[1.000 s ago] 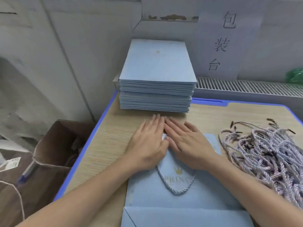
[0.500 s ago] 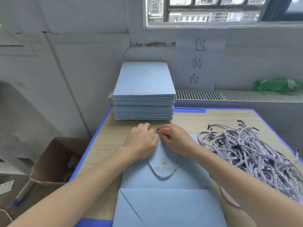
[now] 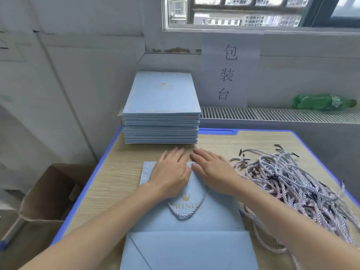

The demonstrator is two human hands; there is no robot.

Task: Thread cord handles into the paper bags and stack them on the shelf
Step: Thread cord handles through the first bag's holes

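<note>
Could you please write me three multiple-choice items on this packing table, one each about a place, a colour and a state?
1. Where is the pile of loose cords?
A. right of the flat bag
B. on the stack
C. in the box

2. What colour is the bottle on the ledge?
A. red
B. green
C. white

3. How do the left hand and right hand lie?
A. fists
B. lifted clear
C. flat on the bag

Answers: 1 A, the cords lie on the table at the bag's right; 2 B, it shows green; 3 C, straight fingers press its top edge.
</note>
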